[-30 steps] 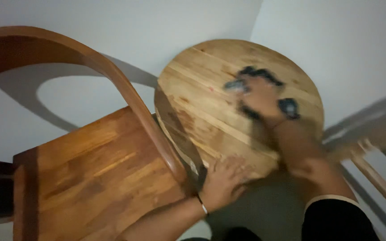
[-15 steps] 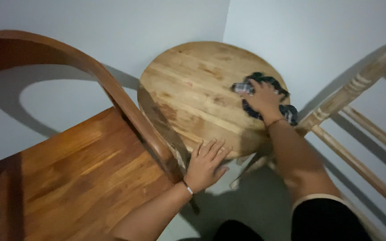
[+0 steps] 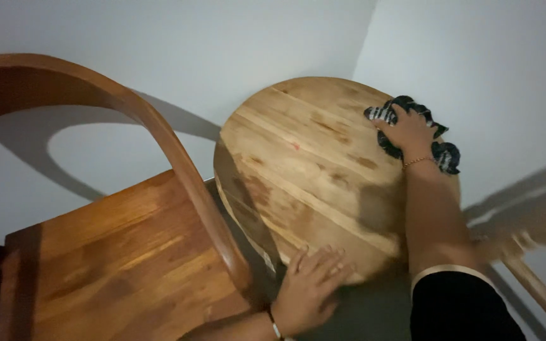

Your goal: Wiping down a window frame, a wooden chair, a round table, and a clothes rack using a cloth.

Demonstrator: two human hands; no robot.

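At far left a wooden chair (image 3: pixel 127 252) with a curved back stands beside a round wooden bench (image 3: pixel 311 170). Your left hand (image 3: pixel 311 287) lies flat on the bench's near edge, fingers spread, holding nothing. At right, your right hand (image 3: pixel 409 132) presses a dark patterned cloth (image 3: pixel 443 153) against the bench's far edge, fingers curled over it

- Right hand (image 3: pixel 409 131) presses a dark patterned cloth (image 3: pixel 440 151) onto the round wooden tabletop (image 3: pixel 311 170) (far edge).
- Left hand (image 3: pixel 311 287) lies flat on the near rim, beside a wooden chair (image 3: pixel 115 252).
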